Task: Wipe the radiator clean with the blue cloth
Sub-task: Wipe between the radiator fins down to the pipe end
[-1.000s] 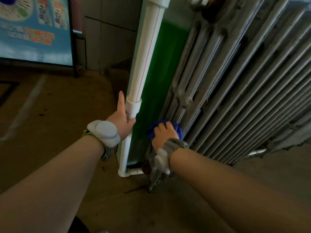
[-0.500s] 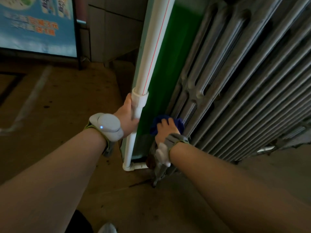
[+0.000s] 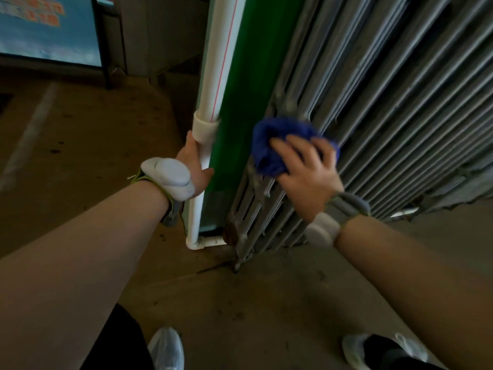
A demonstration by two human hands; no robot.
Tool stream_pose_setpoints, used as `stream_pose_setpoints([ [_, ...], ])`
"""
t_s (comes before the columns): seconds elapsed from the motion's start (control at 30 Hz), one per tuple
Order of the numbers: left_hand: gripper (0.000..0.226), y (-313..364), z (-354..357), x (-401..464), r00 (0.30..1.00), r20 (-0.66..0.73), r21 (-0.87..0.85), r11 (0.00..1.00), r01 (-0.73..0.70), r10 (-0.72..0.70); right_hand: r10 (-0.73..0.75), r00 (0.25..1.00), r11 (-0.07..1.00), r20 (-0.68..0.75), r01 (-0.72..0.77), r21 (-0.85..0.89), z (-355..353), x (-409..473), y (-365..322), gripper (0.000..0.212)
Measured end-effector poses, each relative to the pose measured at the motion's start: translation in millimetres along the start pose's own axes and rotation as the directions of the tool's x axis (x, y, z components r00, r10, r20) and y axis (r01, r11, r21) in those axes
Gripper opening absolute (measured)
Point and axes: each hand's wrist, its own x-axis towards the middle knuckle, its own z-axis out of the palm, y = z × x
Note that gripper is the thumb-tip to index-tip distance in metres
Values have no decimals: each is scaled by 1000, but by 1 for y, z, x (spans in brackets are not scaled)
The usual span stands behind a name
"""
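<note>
A grey ribbed cast-iron radiator fills the right half of the view, standing on the floor. My right hand presses a bunched blue cloth against the radiator's leftmost ribs, fingers spread over it. To its left my left hand grips a white vertical pipe just below its collar, the fingers hidden behind the pipe. Both wrists wear white and grey bands.
A green wall panel lies between the pipe and the radiator. The pipe bends at an elbow near the brown floor. A blue poster board stands at the far left. My white shoes show at the bottom.
My right hand has carried the blue cloth up and to the right along the radiator's left ribs. My left hand has closed round the pipe, with the thumb no longer raised.
</note>
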Motion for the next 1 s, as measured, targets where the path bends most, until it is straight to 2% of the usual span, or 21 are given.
stream_pose_setpoints([
  [0.1, 78, 2, -1, -2, 999, 5, -56, 998, 36, -36, -169, 944, 976, 284, 120, 181, 21, -38, -26, 27],
  [0.13, 78, 3, 0, -4, 999, 7, -53, 997, 54, -54, -245, 892, 959, 380, 166, 228, 28, -49, -35, 28],
  [0.2, 78, 8, 0, -5, 997, 16, -30, 997, 73, -73, -336, 732, 937, 592, 197, 289, 32, -58, -49, 33],
  [0.23, 79, 9, 0, -6, 997, 22, -26, 997, 77, -76, -323, 694, 943, 643, 179, 280, 30, -59, -54, 36],
  [0.3, 81, 8, -1, -6, 997, 25, -29, 997, 77, -77, -308, 674, 949, 671, 171, 264, 24, -53, -57, 36],
  [0.33, 82, 8, -2, -5, 997, 30, -30, 997, 75, -74, -316, 676, 947, 666, 182, 265, 20, -47, -57, 35],
  [0.37, 82, 7, -2, -5, 997, 36, -39, 997, 71, -69, -311, 731, 947, 608, 179, 268, 16, -41, -56, 35],
  [0.43, 86, 8, -1, -7, 998, 42, -65, 997, 51, -49, -186, 907, 971, 377, 111, 212, 9, -18, -48, 33],
  [0.47, 87, 9, 0, -8, 998, 46, -76, 996, 44, -40, -118, 955, 982, 273, 71, 177, 9, -7, -42, 29],
  [0.5, 87, 10, 1, -9, 998, 41, -73, 996, 42, -39, -49, 975, 992, 218, 22, 124, 6, 5, -36, 24],
  [0.57, 86, 12, 0, -10, 998, 19, -31, 997, 67, -67, 11, 966, 1000, 259, -16, 16, 8, 22, -27, 16],
  [0.63, 88, 14, 3, -7, 993, 39, 2, 993, 115, -115, 4, 917, 999, 398, 16, -46, 16, 18, -34, 15],
  [0.7, 87, 13, 3, -5, 985, 61, 56, 986, 157, -160, -32, 829, 996, 559, 73, -52, 29, -2, -59, 21],
  [0.77, 85, 11, 1, -6, 976, 75, 119, 973, 196, -206, -76, 788, 992, 611, 119, -30, 36, -17, -84, 29],
  [0.8, 83, 11, 2, -7, 975, 79, 132, 972, 194, -206, -114, 743, 990, 660, 141, 12, 43, -28, -92, 36],
  [0.87, 82, 10, 1, -9, 977, 82, 141, 973, 182, -195, -222, 548, 974, 806, 152, 166, 58, -45, -110, 45],
  [0.9, 81, 9, 0, -10, 977, 88, 143, 973, 179, -193, -240, 497, 971, 834, 128, 203, 64, -48, -116, 48],
  [1.0, 79, 5, -1, -10, 976, 105, 164, 972, 171, -189, -235, 456, 972, 859, 89, 218, 68, -44, -126, 48],
])
